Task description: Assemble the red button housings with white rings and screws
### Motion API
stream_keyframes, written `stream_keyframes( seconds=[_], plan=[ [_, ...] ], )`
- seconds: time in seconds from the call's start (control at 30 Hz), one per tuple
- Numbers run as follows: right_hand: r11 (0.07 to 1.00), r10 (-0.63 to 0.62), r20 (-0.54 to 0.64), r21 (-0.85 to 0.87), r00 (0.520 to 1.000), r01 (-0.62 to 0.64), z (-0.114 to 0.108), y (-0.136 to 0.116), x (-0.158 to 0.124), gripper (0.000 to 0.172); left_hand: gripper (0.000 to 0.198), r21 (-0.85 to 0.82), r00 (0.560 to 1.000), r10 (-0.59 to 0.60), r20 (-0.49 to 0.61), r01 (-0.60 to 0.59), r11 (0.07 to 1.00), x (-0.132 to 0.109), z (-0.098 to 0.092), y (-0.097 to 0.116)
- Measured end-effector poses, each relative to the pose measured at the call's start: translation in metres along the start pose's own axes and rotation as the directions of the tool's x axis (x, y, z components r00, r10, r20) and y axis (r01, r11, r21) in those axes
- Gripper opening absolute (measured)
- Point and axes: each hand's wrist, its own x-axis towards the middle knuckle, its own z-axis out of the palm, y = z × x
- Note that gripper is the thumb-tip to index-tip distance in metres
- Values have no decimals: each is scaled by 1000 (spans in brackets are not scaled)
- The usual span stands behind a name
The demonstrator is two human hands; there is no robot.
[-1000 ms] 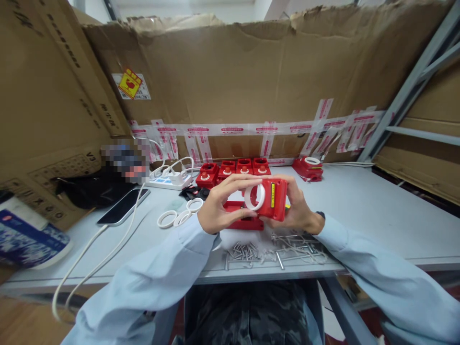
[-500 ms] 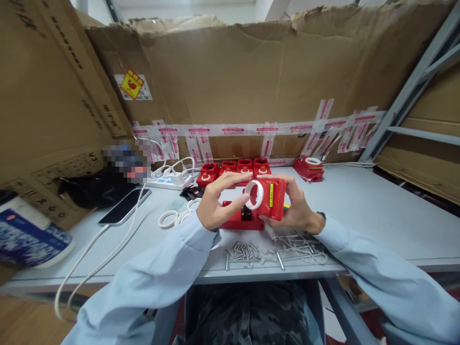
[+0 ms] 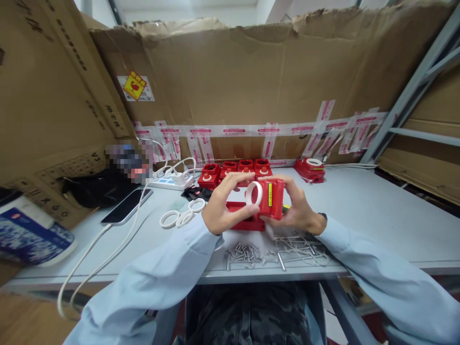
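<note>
My right hand (image 3: 301, 211) is closed around a red plastic housing (image 3: 276, 203) with a yellow label, held up off the table. A white ring (image 3: 254, 193) sits at the housing's round opening, facing left. Thumb and fingers of my left hand (image 3: 223, 207) grip this ring from its left side; whether it is fully seated I cannot tell. Below and behind the hands lies another red housing part (image 3: 247, 224), partly covered by them. Several loose white rings, among them one ring (image 3: 169, 219), lie left of my left hand.
Several red housings (image 3: 246, 167) stand in a row at the back, with another red unit (image 3: 309, 170) to their right. Metal screws (image 3: 247, 251) and rods with string lie near the front edge. A phone (image 3: 126, 207), its cable and a power strip (image 3: 172, 181) are left.
My left thumb has shifted down and to the right along the white ring's lower edge. The housing has turned slightly in my right hand. The view has moved a little.
</note>
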Motion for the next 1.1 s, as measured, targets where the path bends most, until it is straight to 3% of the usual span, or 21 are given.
stream_keyframes(
  seconds=[0.1, 0.2, 0.37, 0.47, 0.6, 0.7, 0.8, 1.1],
  plan=[
    [1000, -29, 26, 12, 999, 28, -2, 3, -1, 80, 46, 45, 998, 56, 21, -57, 997, 0, -2, -1],
    [998, -55, 49, 14, 997, 55, -4, 7, -2, 83, 50, 25, 980, 177, 90, -180, 983, 2, -6, 0],
    [1000, -22, 14, -2, 1000, 22, -4, 6, -1, 79, 50, 93, 979, 201, 25, -202, 975, 1, -4, 2],
    [999, -40, 3, -18, 999, 40, -3, 6, -1, 80, 48, 114, 991, 137, -7, -135, 984, -1, 2, 1],
    [967, -160, 26, -196, 987, 162, -4, 7, -1, 84, 40, -70, 992, -115, -51, 112, 991, -4, 10, -2],
    [899, -245, 47, -363, 968, 245, -5, 6, -1, 70, 40, -267, 939, -343, -14, 327, 907, -4, 14, -3],
    [824, -313, 110, -463, 944, 327, -6, 4, -1, 51, 47, -367, 867, -496, 41, 475, 800, -1, 15, -5],
    [669, -450, 222, -558, 865, 491, -9, -3, 1, 41, 61, -515, 681, -686, 256, 696, 500, 1, 14, -11]
  ],
)
